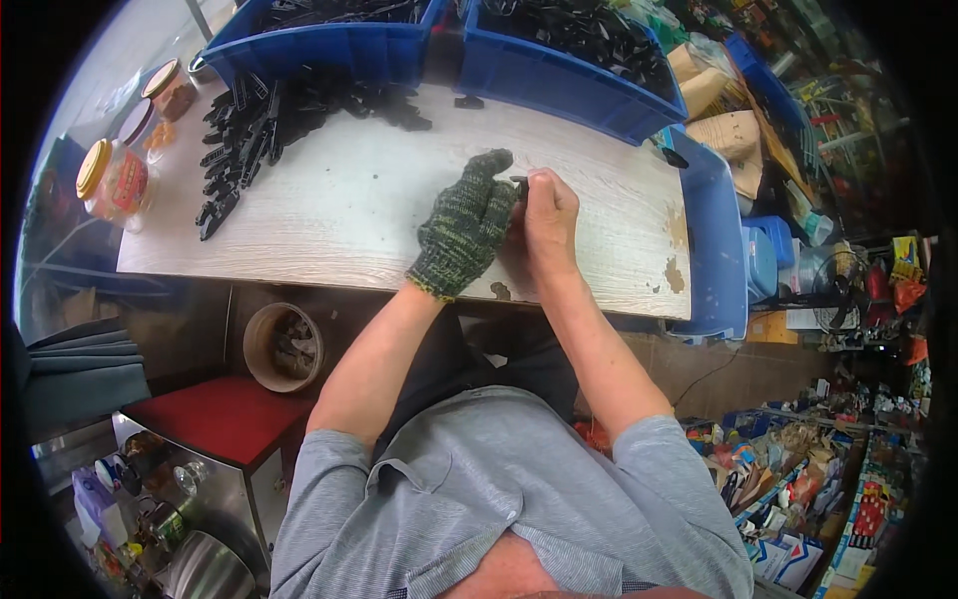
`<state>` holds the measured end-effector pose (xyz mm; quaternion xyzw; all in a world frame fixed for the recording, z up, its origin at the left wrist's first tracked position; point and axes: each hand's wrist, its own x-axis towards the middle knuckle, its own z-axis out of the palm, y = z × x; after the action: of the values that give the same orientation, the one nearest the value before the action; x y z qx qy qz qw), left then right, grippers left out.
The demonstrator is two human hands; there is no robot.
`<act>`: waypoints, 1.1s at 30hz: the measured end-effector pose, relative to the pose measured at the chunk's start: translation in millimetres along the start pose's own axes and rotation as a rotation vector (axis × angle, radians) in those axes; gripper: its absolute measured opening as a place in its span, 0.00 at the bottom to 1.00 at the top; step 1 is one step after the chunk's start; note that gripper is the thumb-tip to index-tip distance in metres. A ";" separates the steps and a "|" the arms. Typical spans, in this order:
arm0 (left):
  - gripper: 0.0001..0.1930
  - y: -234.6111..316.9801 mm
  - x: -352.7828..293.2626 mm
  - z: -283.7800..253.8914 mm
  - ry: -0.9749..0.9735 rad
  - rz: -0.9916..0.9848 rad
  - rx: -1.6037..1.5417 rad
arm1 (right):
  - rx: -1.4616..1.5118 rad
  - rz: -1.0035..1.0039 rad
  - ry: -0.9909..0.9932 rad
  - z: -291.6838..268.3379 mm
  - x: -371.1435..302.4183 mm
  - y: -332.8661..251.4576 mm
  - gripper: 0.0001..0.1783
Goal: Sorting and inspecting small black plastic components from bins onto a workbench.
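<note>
My left hand [467,220], in a dark green and black knitted glove, is closed above the near middle of the table. Bare and close beside it, my right hand [549,213] is closed with the thumb on top. Between the two hands shows the end of a small black piece [520,184], apparently plastic; the rest is hidden by the fingers. To the left, a pile of slim black plastic parts [244,135] spreads over the white wood-grain tabletop [329,210]. One loose black part [468,102] lies near the far edge.
Two blue bins [329,55] [569,85] of black parts stand at the back. Lidded jars [118,180] line the left edge. A blue tub [714,240] adjoins the right edge. Below sit a round bucket [261,344] and a red-topped cabinet [215,419].
</note>
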<state>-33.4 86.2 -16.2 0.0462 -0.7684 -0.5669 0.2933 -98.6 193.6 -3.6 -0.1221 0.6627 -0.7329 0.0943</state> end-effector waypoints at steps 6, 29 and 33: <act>0.18 -14.0 -7.2 -15.3 0.010 -0.073 -0.161 | 0.121 0.117 -0.006 9.6 -2.9 -10.3 0.18; 0.19 -4.2 -1.5 -2.3 0.086 -0.030 -0.085 | 0.139 0.098 -0.013 2.3 -3.1 -10.9 0.18; 0.22 5.9 -2.4 9.3 0.005 -0.066 -0.021 | 0.007 -0.100 -0.046 -0.4 -2.0 -1.4 0.18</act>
<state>-34.6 97.2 -13.6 0.0696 -0.7597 -0.5843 0.2770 -96.8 194.7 -2.3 -0.1716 0.6509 -0.7359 0.0731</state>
